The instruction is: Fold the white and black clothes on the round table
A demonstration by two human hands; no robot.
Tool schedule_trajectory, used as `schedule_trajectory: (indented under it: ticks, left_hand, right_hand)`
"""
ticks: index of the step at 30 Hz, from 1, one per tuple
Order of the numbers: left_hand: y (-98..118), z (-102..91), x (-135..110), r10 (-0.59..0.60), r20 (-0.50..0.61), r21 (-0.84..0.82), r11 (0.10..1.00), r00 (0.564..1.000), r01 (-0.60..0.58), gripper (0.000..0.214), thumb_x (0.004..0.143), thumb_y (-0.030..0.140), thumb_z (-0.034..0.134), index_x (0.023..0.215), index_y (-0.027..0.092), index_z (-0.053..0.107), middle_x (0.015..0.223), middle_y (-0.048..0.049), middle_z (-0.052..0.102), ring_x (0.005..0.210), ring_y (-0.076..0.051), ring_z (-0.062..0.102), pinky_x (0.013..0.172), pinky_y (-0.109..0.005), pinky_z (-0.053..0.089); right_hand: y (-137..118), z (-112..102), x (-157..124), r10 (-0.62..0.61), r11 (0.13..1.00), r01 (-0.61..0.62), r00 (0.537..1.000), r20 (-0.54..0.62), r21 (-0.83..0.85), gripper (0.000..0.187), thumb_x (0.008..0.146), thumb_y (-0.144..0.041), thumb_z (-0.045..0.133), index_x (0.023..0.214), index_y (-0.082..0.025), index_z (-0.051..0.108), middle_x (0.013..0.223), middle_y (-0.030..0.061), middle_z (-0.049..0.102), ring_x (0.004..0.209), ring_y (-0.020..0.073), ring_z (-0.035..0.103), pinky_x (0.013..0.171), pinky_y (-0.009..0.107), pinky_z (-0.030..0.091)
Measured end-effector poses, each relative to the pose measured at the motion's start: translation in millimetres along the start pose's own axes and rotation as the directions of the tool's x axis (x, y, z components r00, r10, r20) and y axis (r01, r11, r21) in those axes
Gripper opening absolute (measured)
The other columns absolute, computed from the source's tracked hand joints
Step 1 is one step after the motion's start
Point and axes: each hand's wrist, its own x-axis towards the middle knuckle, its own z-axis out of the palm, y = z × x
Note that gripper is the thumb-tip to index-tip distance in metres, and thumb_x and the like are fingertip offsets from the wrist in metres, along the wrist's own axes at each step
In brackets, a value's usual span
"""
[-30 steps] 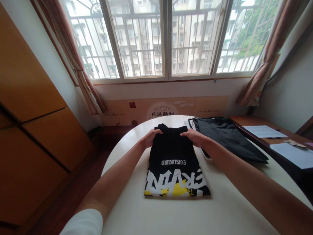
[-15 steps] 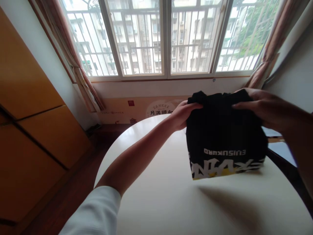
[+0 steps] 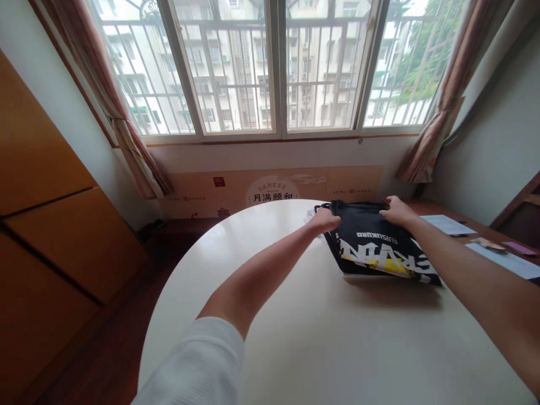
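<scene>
A folded black T-shirt [image 3: 371, 222] with white lettering and a yellow band lies toward the far right of the round white table [image 3: 270, 315]. My left hand [image 3: 325, 220] is closed on its far left corner. At the far right corner, my right hand [image 3: 399, 212] pinches the cloth between thumb and fingers. The lettering faces up, upside down from where I look. Dark and white edges show beneath the shirt, but what they belong to is mostly hidden. Something whitish and crumpled [image 3: 309, 216] sticks out beside my left hand.
White papers [image 3: 449, 225] and a pink item [image 3: 521, 248] lie on a brown surface at the right. A long printed box or panel [image 3: 189, 188] stands under the barred window. Wooden cabinets [image 3: 54, 242] line the left side, and curtains [image 3: 130, 146] hang by the window.
Both hands have brought the T-shirt down and away from me. It hung upright above the table before; now it lies nearly flat. The papers at the right have come into fuller view.
</scene>
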Motion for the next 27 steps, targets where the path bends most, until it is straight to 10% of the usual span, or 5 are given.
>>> schedule_trajectory:
  ticks: [8, 12, 18, 25, 27]
  left_hand:
    - [-24.9, 56.8, -97.8, 0.093, 0.043, 0.250, 0.963, 0.995, -0.101, 0.061, 0.097, 0.022, 0.052, 0.148, -0.008, 0.035, 0.125, -0.0357, 0.069, 0.112, -0.038, 0.071, 0.093, -0.043, 0.054]
    - [-28.8, 58.1, -114.1, 0.112, 0.051, 0.165, 0.979, 0.992, -0.119, 0.053, 0.099, 0.023, 0.050, 0.144, -0.002, 0.037, 0.122, -0.0337, 0.070, 0.106, -0.037, 0.072, 0.091, -0.044, 0.054]
    - [-43.5, 62.8, -128.0, 0.174, 0.062, 0.173, 0.968, 0.983, -0.182, 0.043, 0.104, 0.032, 0.044, 0.138, 0.005, 0.043, 0.117, -0.0275, 0.072, 0.102, -0.034, 0.071, 0.089, -0.042, 0.053]
    - [-98.5, 13.0, -148.5, 0.417, 0.228, 0.488, 0.733, 0.880, -0.474, 0.021, 0.102, 0.028, 0.049, 0.115, 0.015, 0.060, 0.121, -0.0178, 0.068, 0.111, -0.030, 0.063, 0.101, -0.043, 0.049]
    - [-116.7, -10.5, -155.5, 0.442, 0.250, 0.527, 0.685, 0.862, -0.504, 0.014, 0.100, 0.021, 0.050, 0.105, 0.017, 0.063, 0.117, -0.0141, 0.069, 0.107, -0.027, 0.063, 0.102, -0.041, 0.048]
  right_hand:
    - [-10.3, 31.6, -3.7, 0.039, 0.992, -0.024, 0.991, 0.124, -0.124, 0.059, 0.094, -0.030, 0.056, 0.149, -0.007, 0.056, 0.156, 0.0275, 0.053, 0.145, 0.0394, 0.051, 0.119, 0.057, 0.039]
    - [-49.0, 37.1, -28.5, 0.040, 0.974, -0.005, 0.988, 0.151, -0.226, 0.069, 0.106, -0.047, 0.036, 0.163, -0.009, 0.040, 0.174, 0.0245, 0.025, 0.161, 0.0402, 0.022, 0.125, 0.071, 0.017]
    - [-78.5, 57.5, -68.9, -0.014, 0.958, 0.114, 0.934, 0.358, -0.261, 0.072, 0.108, -0.059, 0.028, 0.164, -0.015, 0.040, 0.173, 0.0213, 0.029, 0.160, 0.0388, 0.027, 0.124, 0.070, 0.020]
    - [-105.3, 28.6, -114.1, -0.282, 0.911, 0.355, 0.908, 0.309, -0.212, 0.049, 0.107, -0.038, 0.040, 0.142, -0.012, 0.060, 0.153, 0.0223, 0.057, 0.145, 0.0358, 0.049, 0.123, 0.057, 0.030]
    - [-123.9, 21.0, -160.2, -0.582, 0.787, 0.606, 0.792, 0.187, -0.116, 0.037, 0.105, -0.031, 0.043, 0.127, -0.014, 0.068, 0.127, 0.0204, 0.072, 0.121, 0.0337, 0.063, 0.110, 0.048, 0.042]
